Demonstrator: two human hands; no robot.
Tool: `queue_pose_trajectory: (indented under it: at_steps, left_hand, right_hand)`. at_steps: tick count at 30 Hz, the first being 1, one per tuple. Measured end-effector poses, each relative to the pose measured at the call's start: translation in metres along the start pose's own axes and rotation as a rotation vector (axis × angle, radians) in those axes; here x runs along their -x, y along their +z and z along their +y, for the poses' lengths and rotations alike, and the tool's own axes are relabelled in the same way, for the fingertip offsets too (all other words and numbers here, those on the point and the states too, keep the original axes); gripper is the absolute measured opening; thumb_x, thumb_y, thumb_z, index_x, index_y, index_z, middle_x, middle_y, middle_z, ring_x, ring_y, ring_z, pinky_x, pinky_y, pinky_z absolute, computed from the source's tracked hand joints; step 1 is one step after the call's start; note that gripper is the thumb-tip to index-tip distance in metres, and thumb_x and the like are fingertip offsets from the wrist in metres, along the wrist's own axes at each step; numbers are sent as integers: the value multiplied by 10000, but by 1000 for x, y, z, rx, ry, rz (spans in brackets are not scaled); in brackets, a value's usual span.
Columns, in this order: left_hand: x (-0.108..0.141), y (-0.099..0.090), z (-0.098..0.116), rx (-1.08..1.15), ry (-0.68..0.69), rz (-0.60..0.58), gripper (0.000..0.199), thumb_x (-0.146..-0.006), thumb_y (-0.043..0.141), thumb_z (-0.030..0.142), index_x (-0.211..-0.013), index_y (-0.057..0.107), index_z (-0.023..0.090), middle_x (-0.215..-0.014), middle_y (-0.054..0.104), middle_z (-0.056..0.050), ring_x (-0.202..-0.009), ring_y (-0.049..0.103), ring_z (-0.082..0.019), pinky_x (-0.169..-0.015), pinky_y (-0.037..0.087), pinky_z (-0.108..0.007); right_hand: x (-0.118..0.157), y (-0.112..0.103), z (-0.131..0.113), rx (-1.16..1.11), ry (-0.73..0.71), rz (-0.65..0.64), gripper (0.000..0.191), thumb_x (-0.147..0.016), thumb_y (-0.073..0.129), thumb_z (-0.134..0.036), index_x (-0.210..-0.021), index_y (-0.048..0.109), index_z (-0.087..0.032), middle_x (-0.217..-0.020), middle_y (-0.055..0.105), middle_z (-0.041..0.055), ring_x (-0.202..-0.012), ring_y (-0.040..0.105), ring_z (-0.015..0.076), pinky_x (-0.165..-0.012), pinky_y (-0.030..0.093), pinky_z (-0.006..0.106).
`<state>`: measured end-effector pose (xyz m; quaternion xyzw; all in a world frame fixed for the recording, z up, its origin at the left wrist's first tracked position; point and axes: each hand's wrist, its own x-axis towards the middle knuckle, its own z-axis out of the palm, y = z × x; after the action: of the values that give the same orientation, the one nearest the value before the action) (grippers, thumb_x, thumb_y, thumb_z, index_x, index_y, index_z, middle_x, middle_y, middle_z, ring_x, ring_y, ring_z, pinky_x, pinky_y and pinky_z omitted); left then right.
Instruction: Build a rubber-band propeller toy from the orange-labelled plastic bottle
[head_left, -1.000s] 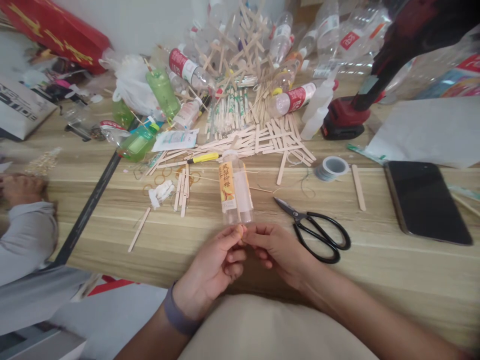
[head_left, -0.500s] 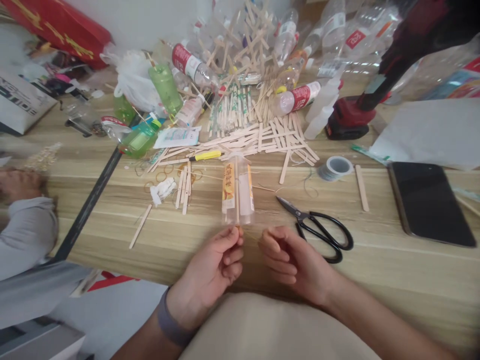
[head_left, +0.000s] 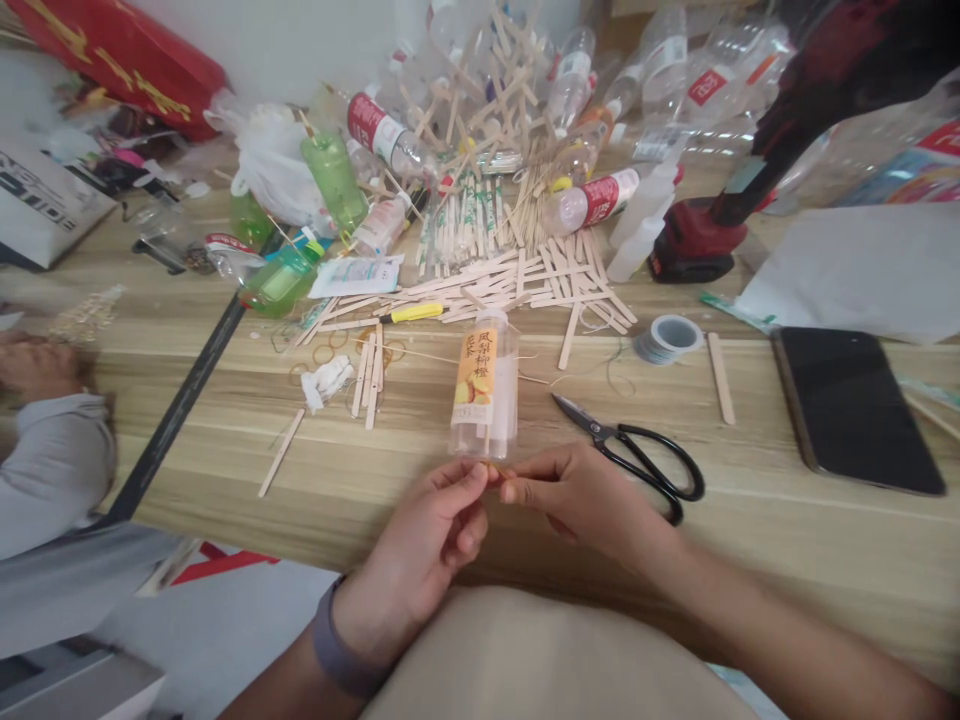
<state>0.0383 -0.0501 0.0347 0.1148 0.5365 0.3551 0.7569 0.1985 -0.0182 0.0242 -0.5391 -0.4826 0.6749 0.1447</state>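
A clear plastic bottle (head_left: 486, 385) with an orange and yellow label lies on the table, its base toward me and a thin stick along it. My left hand (head_left: 431, 530) pinches at the near end of this stick, just below the bottle's base. Beside it, touching or nearly touching its fingertips, my right hand (head_left: 577, 495) is closed in a pinch; a small rubber band seems to be between the fingertips, partly hidden. Black-handled scissors (head_left: 637, 450) lie right of the bottle, partly behind my right hand.
Loose craft sticks (head_left: 517, 280) and a yellow cutter (head_left: 416, 312) lie beyond the bottle. Rightward are a tape roll (head_left: 667, 340), a phone (head_left: 859, 405) and a red power tool (head_left: 694, 240). Another person's hand (head_left: 37, 370) rests at the far left.
My right hand has moved left, up to my left fingertips, and the stretched band between them has shortened. The bottle has rolled, so its label faces up, and shifted slightly right.
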Motion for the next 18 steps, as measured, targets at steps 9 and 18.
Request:
queue_pose_trajectory:
  at_steps: [9, 18]
  left_hand:
    - [-6, -5, -3, -206, 81, 44, 235, -738, 674, 376, -710, 581, 162, -564, 496, 48, -354, 370, -32, -399, 101, -222]
    - [0, 1, -1, -272, 145, 86, 207, -791, 621, 360, -759, 543, 172, -663, 548, 51, -368, 441, -29, -406, 173, -203]
  right_hand:
    - [-2, 22, 10, -376, -41, 95, 215, -595, 819, -420, -730, 813, -253, -605, 673, 1, -556, 457, 138, -504, 305, 264]
    - [1, 30, 8, -382, 18, 174, 284, -595, 809, -464, -735, 809, -217, -577, 607, -16, -496, 260, 86, -454, 143, 262]
